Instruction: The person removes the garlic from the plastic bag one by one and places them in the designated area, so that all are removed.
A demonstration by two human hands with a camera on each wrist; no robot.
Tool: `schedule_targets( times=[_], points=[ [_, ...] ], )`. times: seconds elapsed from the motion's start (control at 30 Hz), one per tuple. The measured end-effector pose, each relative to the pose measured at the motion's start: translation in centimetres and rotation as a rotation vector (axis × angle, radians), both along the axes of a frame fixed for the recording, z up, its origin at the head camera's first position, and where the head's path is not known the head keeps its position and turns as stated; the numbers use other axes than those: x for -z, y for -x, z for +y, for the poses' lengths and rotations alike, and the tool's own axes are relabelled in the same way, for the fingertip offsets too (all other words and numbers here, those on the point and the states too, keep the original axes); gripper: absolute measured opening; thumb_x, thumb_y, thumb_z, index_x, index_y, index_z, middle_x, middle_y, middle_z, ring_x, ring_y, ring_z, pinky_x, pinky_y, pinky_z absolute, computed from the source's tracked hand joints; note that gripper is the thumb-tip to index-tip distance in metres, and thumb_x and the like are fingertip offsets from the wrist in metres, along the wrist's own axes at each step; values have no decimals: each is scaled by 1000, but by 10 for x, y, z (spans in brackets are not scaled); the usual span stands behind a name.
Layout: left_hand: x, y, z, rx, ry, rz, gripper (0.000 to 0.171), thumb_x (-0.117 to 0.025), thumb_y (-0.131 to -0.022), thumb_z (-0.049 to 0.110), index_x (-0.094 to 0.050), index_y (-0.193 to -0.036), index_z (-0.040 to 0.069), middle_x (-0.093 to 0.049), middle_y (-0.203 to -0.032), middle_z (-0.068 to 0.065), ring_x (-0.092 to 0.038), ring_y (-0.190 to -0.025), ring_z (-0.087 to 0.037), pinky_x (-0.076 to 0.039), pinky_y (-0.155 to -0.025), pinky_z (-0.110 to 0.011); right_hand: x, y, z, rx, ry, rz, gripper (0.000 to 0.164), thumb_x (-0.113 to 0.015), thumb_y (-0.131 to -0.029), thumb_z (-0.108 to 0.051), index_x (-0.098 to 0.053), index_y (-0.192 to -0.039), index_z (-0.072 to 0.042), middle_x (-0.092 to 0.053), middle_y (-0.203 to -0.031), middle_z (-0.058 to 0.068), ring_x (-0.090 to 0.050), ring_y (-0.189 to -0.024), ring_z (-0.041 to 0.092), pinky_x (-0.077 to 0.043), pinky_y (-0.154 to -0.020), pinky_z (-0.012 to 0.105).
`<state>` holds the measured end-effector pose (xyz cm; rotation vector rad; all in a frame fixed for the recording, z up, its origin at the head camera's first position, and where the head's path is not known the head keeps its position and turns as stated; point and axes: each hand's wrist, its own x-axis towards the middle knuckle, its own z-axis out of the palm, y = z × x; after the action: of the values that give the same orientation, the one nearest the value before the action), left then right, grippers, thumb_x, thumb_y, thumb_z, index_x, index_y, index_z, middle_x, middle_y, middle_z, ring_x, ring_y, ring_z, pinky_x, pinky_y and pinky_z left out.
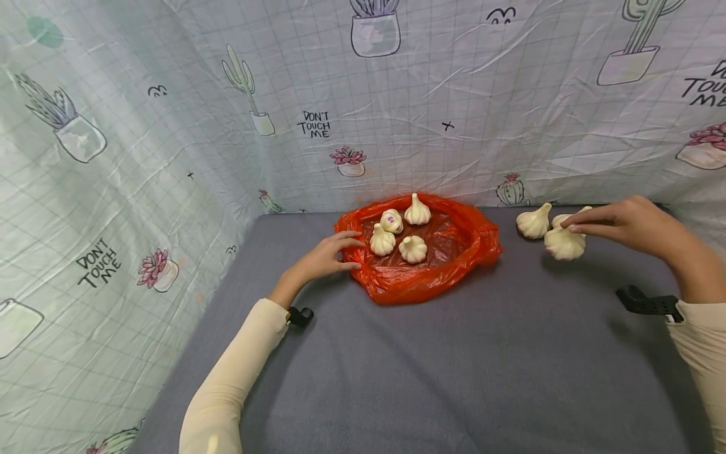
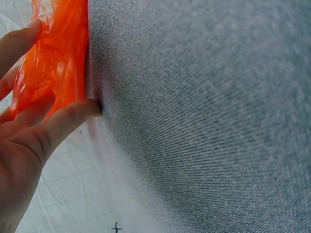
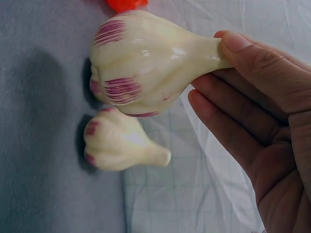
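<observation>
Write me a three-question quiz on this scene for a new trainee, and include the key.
1. How many garlic bulbs lie inside the red bag?
2. True or false: the left hand is holding a garlic bulb.
3. By which part does the right hand pinch the raised bulb? A) its rounded body; B) its neck.

Key: 1. Four. 2. False; the left hand is at the bag's edge. 3. B.

An open red plastic bag [image 1: 397, 292] holding four garlic bulbs [image 1: 413, 250] lies along the worktop [image 1: 431, 378]'s far edge. Toward the far right corner rest two more bulbs [image 1: 533, 224]; a purple-streaked bulb [image 3: 141, 58] is held stem-up just off the surface.
</observation>
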<state>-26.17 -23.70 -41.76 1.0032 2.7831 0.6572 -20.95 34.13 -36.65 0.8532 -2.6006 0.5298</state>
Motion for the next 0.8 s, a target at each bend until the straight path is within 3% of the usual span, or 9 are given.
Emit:
schedule_targets(
  times=[0.13, 0.27, 0.4, 0.53, 0.7, 0.8],
  points=[
    [0, 0, -1, -3, -4, -4, 49, -77, -93, 32, -66, -134, 9, -45, -156, -11, -40, -145, -32, -36, -116, -50, 3, 1, 9, 30, 11, 19, 16, -83, -82, -11, -83, -95, -21, -70, -86, -23, -39, -58, -4, -34, -57, 16],
    [1, 0, -1, -5, -4, -7, 49, -77, -93, 32, -66, -134, 9, -45, -156, -11, -40, -145, -32, -37, -116, -50, 9, 3, 19, 58, 46, 23, 18, -85, -78, -11, -83, -90, -24, -59, -89, -43, -48, -66, -10, -37, -62, 11],
    [2, 0, -2, -6, -2, -4, 49, -77, -93, 33, -66, -134, 9, -45, -156, -11, -39, -145, -32, -36, -116, -50, 14, 6, 28, 85, 42, 8, 17, -85, -78, -10, -83, -88, -24, -53, -90, -50, -51, -74, -17, -37, -67, 7],
    [3, 0, -2, -7, -3, -2, 49, -77, -93, 33, -66, -134, 10, -45, -156, -11, -40, -145, -31, -36, -117, -50, 16, 9, 36, 106, -7, 0, 15, -85, -78, -10, -83, -88, -22, -65, -85, -35, -52, -71, -15, -38, -66, 9],
    [4, 1, -3, -11, -7, -4, 49, -77, -93, 32, -66, -135, 9, -45, -155, -11, -40, -145, -31, -36, -116, -50, 17, 9, 43, 154, -131, -87, 11, -80, -85, -11, -82, -96, -13, -77, -83, 1, -49, -62, -7, -43, -60, 21],
    [4, 1, -3, -12, -6, -8, 50, -77, -93, 32, -65, -135, 9, -45, -156, -11, -40, -145, -31, -37, -116, -50, 19, 9, 49, 188, -168, -142, 11, -78, -89, -16, -82, -99, -12, -77, -86, -3, -52, -66, -9, -46, -61, 25]
  ],
)
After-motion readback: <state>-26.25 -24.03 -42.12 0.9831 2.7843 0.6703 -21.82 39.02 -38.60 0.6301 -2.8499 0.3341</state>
